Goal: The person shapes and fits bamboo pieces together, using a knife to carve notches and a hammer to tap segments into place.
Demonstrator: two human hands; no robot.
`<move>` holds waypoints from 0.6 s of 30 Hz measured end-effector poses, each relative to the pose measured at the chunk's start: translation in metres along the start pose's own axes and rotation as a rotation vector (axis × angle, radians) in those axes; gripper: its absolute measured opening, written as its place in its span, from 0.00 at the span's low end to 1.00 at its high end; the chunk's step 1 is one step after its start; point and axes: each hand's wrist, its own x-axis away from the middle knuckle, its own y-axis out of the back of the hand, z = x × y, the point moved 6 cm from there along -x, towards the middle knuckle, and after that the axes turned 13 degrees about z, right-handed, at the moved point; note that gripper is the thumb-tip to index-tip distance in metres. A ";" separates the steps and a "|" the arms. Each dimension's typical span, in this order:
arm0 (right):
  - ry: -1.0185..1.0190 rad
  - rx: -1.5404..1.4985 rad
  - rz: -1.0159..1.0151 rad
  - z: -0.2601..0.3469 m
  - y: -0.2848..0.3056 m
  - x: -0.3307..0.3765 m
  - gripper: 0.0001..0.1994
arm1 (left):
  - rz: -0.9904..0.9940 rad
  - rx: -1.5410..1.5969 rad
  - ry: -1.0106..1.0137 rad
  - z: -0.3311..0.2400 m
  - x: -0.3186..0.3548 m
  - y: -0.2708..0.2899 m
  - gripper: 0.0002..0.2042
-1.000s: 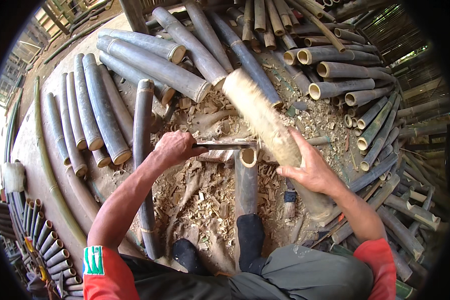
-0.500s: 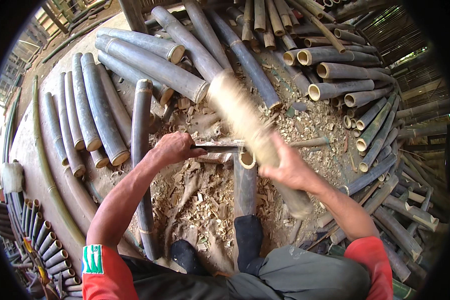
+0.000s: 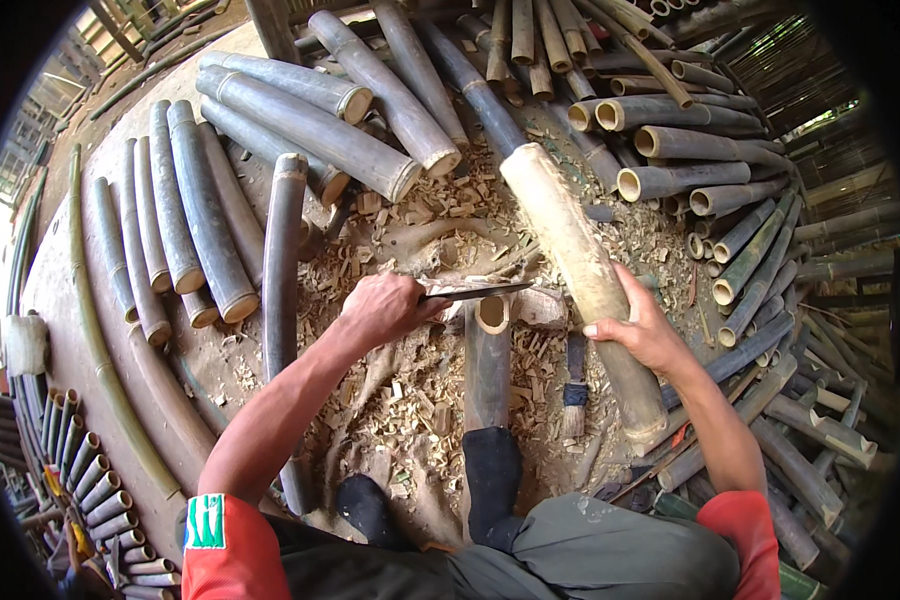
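My left hand (image 3: 385, 303) is closed round the handle of a knife (image 3: 485, 292), its dark blade pointing right across the upper end of a bamboo tube (image 3: 487, 375). The tube's round hollow mouth shows just below the blade; whether they touch I cannot tell. My sock-covered foot (image 3: 492, 470) is at its lower end. With my right hand (image 3: 645, 325) I grip a thick wooden club (image 3: 565, 220), pale and splintered along its upper half. It slants to the right of the tube, apart from the knife. Behind the blade lies a pale wooden block (image 3: 542, 308).
Wood chips (image 3: 420, 410) cover the floor. A long dark bamboo pole (image 3: 282, 260) lies left of my arm. More cut bamboo (image 3: 310, 140) lies far left, and a stack of tubes (image 3: 690, 180) fills the right. A short dark-banded stick (image 3: 575, 390) lies near the club.
The blurred club has moved up and right, away from the knife, and is now sharp. The knife has shifted right over the tube's mouth, with my left hand.
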 end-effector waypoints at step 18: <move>-0.100 0.274 0.031 -0.023 -0.046 0.045 0.49 | 0.112 -0.082 0.068 0.000 -0.014 0.004 0.35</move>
